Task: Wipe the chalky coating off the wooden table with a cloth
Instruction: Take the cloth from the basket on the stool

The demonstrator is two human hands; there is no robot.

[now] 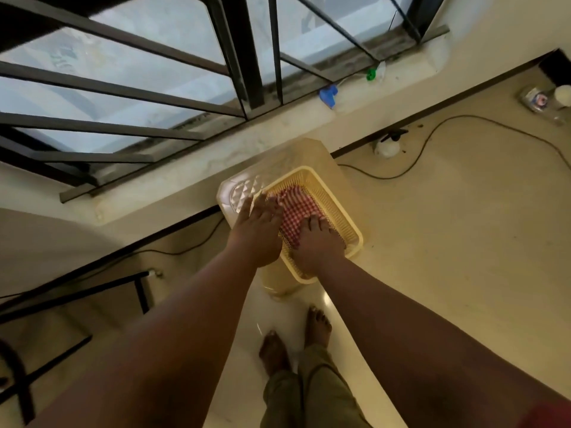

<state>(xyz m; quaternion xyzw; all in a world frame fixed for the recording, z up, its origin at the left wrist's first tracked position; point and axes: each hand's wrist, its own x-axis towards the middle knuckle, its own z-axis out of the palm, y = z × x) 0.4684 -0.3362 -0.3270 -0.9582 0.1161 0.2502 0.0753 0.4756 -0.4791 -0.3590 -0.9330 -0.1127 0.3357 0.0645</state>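
bare feet (296, 344) on glossy floor | right hand (316, 245) and left hand (258, 233) rest on red-and-white checked cloth (296, 208), fingers fairly flat, any pinch undiscernible | cloth lies inside pale yellow perforated plastic basket (336, 205) atop cream plastic stool (244, 186) | step: fetching cloth; next: lift it out, carry to table | wooden table not identifiable here

One checked cloth (295, 208) lies in one basket (335, 208); beside the basket, two hands, left (258, 234) and right (316, 242).
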